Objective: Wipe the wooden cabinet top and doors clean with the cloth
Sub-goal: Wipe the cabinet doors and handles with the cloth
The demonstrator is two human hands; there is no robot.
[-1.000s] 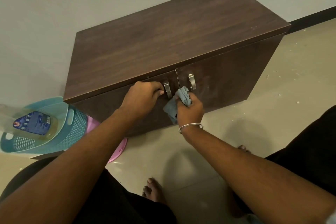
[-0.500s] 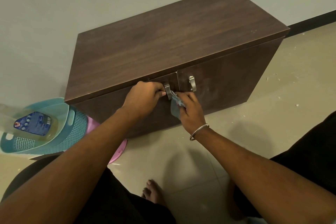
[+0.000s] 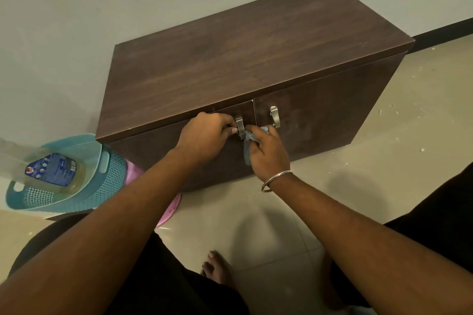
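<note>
Door-wiping is the step in hand, judged from the single head view: at the centre of the frame the left hand [image 3: 204, 133] has its fingers curled around the upper end of the left door's metal handle [image 3: 240, 124], apparently steadying that door, while the right hand [image 3: 267, 153] just beside it pinches the bunched blue cloth [image 3: 249, 137] and presses it against the lower end of the same handle. The cloth touches the handle and the door face of the wooden cabinet [image 3: 256, 46], which fills the upper middle of the frame against the wall. The second handle [image 3: 274, 116], right of the door seam, has nothing on it, and the right door [image 3: 332, 110] shows a pale smear, so it probably wants more passes. The top looks even in tone, though whether it is clean cannot be told. Next, by my reading, the cloth must work round the handle's base, then sweep the panels; that calls for flatter cloth and firm, even pressure. At the left edge a teal basket [image 3: 107, 176] holds a labelled bottle [image 3: 53, 169].
</note>
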